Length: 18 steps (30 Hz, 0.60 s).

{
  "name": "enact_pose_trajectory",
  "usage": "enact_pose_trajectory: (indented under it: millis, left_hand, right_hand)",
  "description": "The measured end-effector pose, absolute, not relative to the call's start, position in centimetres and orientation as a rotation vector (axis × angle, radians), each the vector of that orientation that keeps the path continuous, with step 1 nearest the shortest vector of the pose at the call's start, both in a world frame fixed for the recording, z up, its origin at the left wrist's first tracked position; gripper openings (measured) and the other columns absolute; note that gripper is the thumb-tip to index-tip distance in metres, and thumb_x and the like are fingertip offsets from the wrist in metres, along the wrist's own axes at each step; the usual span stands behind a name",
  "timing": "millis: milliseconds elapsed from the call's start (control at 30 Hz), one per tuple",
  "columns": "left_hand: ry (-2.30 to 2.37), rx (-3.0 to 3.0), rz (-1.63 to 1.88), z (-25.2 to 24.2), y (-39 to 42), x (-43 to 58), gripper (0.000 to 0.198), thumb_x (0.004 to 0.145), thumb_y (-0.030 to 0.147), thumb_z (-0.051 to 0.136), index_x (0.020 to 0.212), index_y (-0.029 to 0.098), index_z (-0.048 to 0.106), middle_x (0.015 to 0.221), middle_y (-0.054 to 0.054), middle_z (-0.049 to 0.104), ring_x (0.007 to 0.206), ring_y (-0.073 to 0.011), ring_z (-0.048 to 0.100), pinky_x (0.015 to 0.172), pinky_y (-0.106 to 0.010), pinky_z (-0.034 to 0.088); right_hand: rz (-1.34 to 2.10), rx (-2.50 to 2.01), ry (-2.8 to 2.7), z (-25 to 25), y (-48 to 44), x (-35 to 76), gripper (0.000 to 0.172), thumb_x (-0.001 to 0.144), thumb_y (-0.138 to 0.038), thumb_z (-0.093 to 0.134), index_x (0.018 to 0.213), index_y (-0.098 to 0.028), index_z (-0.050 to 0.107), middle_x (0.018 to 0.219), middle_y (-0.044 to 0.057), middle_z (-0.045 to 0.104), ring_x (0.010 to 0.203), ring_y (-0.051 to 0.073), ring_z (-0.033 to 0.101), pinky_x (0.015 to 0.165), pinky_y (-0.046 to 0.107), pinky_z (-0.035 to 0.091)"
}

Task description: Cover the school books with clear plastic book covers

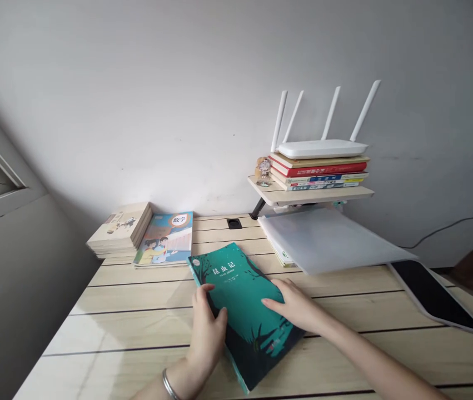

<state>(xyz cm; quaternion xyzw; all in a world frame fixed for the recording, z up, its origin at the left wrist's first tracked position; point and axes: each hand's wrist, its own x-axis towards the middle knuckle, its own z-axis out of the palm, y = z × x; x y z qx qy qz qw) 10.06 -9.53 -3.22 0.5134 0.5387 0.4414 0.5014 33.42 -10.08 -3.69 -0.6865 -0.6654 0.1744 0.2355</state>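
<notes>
A teal paperback book (244,305) with dark plant drawings and white lettering lies at a slant before me, low over or on the desk; I cannot tell which. Along its left edge, my left hand (209,328) is closed on it, thumb on the cover and fingers round the spine side. My right hand (294,304) grips the opposite edge, with the thumb laid on the cover and the other fingers partly hidden. Behind the book, to the left, a blue mathematics textbook (165,239) lies flat beside a stack of beige books (123,228).
A small raised shelf (319,195) at the back right bears stacked books (323,169), a white router (323,148) and a small figurine (264,166). Below it, a translucent folder (332,239) overhangs papers. A dark tablet (438,297) lies at the slatted desk's (136,333) right side.
</notes>
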Motion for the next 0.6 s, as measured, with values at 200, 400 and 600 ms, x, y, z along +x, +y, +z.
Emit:
enact_pose_trajectory:
  millis: [200, 400, 600]
  left_hand:
    - [1.076, 1.498, 1.168, -1.2, -12.7, 8.8, 0.014, 0.081, 0.023, 0.052, 0.096, 0.021, 0.051, 0.103, -0.005, 0.050, 0.095, -0.0190, 0.051, 0.082, -0.030, 0.043]
    - [0.789, 1.586, 0.953, 1.4, -13.2, 7.6, 0.024, 0.089, 0.034, 0.046, 0.109, 0.023, 0.042, 0.109, -0.008, 0.052, 0.087, -0.0147, 0.054, 0.073, -0.026, 0.045]
    - [1.230, 2.100, 0.895, 1.1, -6.2, 5.0, 0.019, 0.088, 0.034, 0.044, 0.099, 0.019, 0.050, 0.099, -0.008, 0.059, 0.092, -0.0201, 0.058, 0.085, -0.038, 0.045]
  right_hand:
    - [1.121, -1.546, -1.254, -2.4, -14.0, 33.4, 0.032, 0.069, -0.050, 0.065, 0.073, -0.021, 0.053, 0.081, 0.003, 0.064, 0.079, 0.021, 0.061, 0.069, 0.029, 0.050]
    - [1.584, -1.217, -0.598, -2.4, -17.3, 32.8, 0.049, 0.063, -0.044, 0.075, 0.103, -0.018, 0.066, 0.106, 0.011, 0.069, 0.103, 0.030, 0.062, 0.089, 0.040, 0.049]
    - [1.422, -1.388, -0.394, -4.3, -20.4, 34.2, 0.055, 0.058, -0.041, 0.078, 0.107, -0.018, 0.065, 0.101, 0.009, 0.071, 0.095, 0.033, 0.065, 0.080, 0.042, 0.054]
